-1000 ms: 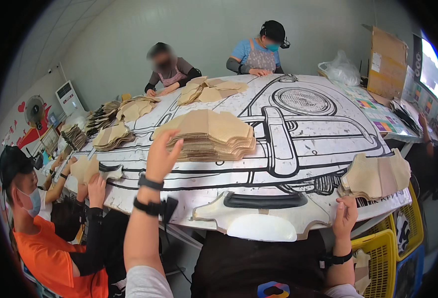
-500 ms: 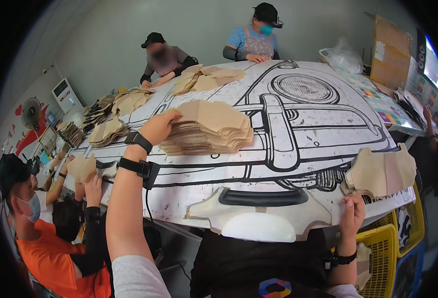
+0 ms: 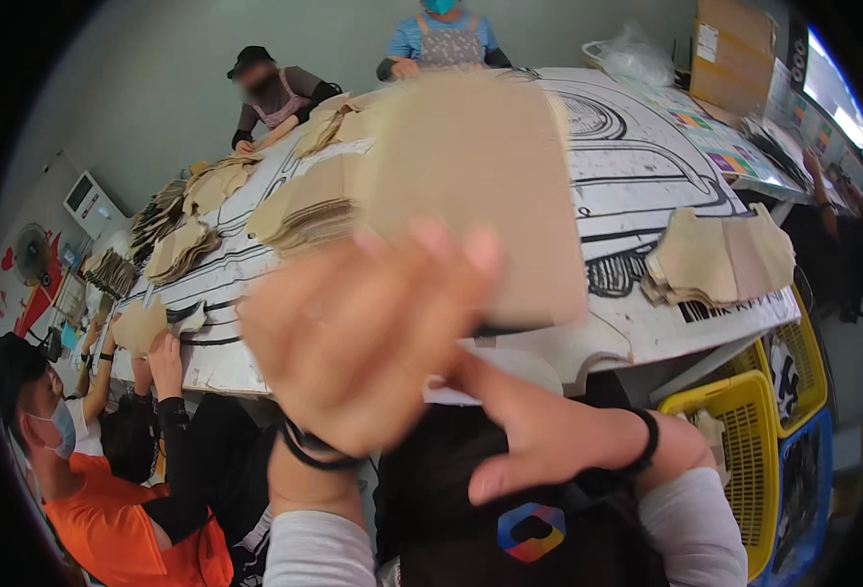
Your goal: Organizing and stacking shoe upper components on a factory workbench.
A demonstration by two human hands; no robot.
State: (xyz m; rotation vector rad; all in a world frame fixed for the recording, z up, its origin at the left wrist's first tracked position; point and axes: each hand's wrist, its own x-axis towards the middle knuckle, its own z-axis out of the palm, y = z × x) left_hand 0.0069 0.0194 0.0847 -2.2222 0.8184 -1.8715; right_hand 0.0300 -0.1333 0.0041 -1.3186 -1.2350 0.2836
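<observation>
The left hand (image 3: 353, 342) is raised close to the camera, blurred, its back toward the lens, fingers curled up toward 1 o'clock in a grip. The right hand (image 3: 539, 430) sits lower at 5 o'clock, pointing toward 9 o'clock beneath it, wrist banded in black.

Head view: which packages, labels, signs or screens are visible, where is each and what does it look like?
Cardboard box: far right end of the table, upright, brown, with a small white label on its face.
Plastic bag: left of the box, crumpled, clear-white.
Printed sheets: right table edge, flat, white with coloured patches.
Bright panel: upper right; screen or window, cannot tell.
</observation>
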